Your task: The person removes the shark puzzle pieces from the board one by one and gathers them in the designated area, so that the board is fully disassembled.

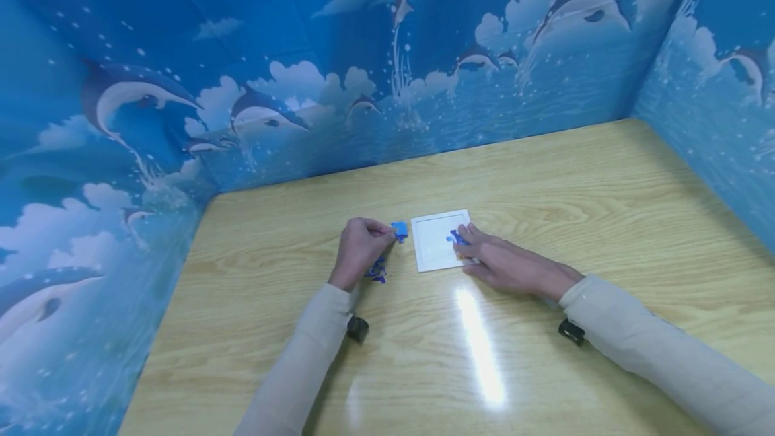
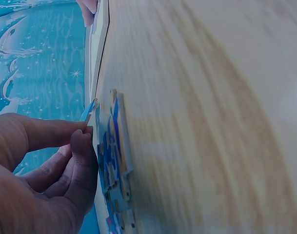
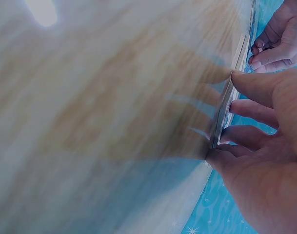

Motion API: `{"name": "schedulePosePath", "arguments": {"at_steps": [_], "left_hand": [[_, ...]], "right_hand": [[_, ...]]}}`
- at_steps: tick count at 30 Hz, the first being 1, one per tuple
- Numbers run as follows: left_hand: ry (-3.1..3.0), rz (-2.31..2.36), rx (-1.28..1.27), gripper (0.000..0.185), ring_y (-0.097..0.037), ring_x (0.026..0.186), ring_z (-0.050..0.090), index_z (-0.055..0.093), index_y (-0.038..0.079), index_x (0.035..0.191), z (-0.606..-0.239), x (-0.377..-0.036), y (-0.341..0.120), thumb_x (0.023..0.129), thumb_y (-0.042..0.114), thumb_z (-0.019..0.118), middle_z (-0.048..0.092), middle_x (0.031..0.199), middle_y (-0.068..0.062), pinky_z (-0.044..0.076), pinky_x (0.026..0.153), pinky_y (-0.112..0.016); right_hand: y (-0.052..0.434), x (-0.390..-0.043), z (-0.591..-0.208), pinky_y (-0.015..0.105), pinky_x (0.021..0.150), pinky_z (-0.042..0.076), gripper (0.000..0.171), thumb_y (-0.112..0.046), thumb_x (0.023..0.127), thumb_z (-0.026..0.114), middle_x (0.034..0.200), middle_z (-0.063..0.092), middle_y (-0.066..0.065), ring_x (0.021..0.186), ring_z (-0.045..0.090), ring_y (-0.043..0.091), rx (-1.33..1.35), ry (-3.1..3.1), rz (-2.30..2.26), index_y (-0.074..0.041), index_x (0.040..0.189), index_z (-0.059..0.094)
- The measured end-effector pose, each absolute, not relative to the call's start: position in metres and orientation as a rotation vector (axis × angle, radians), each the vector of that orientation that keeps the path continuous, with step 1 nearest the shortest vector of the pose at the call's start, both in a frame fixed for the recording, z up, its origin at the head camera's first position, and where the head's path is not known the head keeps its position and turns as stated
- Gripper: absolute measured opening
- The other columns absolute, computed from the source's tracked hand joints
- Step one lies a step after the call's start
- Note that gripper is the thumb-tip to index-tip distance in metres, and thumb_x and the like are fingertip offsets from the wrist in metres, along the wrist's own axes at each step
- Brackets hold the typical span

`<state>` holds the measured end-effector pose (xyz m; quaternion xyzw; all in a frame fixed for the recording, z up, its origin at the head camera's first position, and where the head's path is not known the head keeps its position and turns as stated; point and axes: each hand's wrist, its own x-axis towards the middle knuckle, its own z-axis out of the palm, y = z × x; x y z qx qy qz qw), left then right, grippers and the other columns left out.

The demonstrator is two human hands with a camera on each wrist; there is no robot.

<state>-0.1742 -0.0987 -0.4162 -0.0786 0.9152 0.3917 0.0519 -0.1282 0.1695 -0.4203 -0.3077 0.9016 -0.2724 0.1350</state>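
My left hand [image 1: 361, 251] pinches a blue jigsaw piece [image 1: 399, 228] between thumb and fingertips, just left of a white square puzzle tray [image 1: 432, 242]. In the left wrist view the piece [image 2: 88, 110] is edge-on and tilted, so its picture is hidden. Loose blue puzzle pieces [image 1: 377, 270] lie beside and below that hand, partly covered by it. My right hand [image 1: 505, 262] rests on the tray's right side, its fingers extended over a few joined pieces [image 1: 458, 237] inside. In the right wrist view its thumb and little-finger side touch the tray's edge [image 3: 221, 114].
A wood-grain table [image 1: 272, 355] carries everything, with a bright light reflection in front of the tray. A blue dolphin-print sheet [image 1: 339, 86] stands along the back and sides of the table. A dark band-mounted device [image 1: 358, 329] sits under each wrist.
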Motion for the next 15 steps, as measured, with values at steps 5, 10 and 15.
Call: {"name": "schedulePosePath", "arguments": {"at_steps": [5, 10, 15], "left_hand": [[2.803, 1.131, -0.217, 0.006, -0.015, 0.071, 0.064, 0.076, 0.013, 0.088, -0.4157, -0.1753, -0.0981, 0.086, 0.016, 0.081, 0.070, 0.080, 0.000, 0.053, 0.065, -0.028], [2.847, 1.070, -0.155, 0.007, -0.015, 0.071, 0.064, 0.076, 0.012, 0.088, -0.4142, -0.1755, -0.0979, 0.085, 0.015, 0.082, 0.070, 0.081, 0.000, 0.054, 0.068, -0.029], [2.880, 1.040, -0.073, 0.006, -0.014, 0.071, 0.064, 0.076, 0.012, 0.089, -0.4107, -0.1755, -0.0919, 0.086, 0.015, 0.081, 0.071, 0.081, 0.000, 0.055, 0.067, -0.029]], "right_hand": [[0.1697, -0.1284, -0.4205, 0.057, 0.116, 0.022, 0.047, -0.012, 0.103, 0.059, 0.158, 0.021, 0.033, 0.149, 0.015, 0.046, -0.883, 2.613, -0.790, 0.010, 0.143, 0.046], [0.1692, -0.1283, -0.4202, 0.057, 0.116, 0.022, 0.047, -0.012, 0.103, 0.059, 0.158, 0.022, 0.033, 0.149, 0.015, 0.046, -0.890, 2.612, -0.790, 0.010, 0.142, 0.047], [0.1692, -0.1282, -0.4198, 0.057, 0.116, 0.022, 0.047, -0.012, 0.102, 0.060, 0.157, 0.022, 0.033, 0.149, 0.016, 0.046, -0.894, 2.617, -0.784, 0.010, 0.142, 0.047]]}}
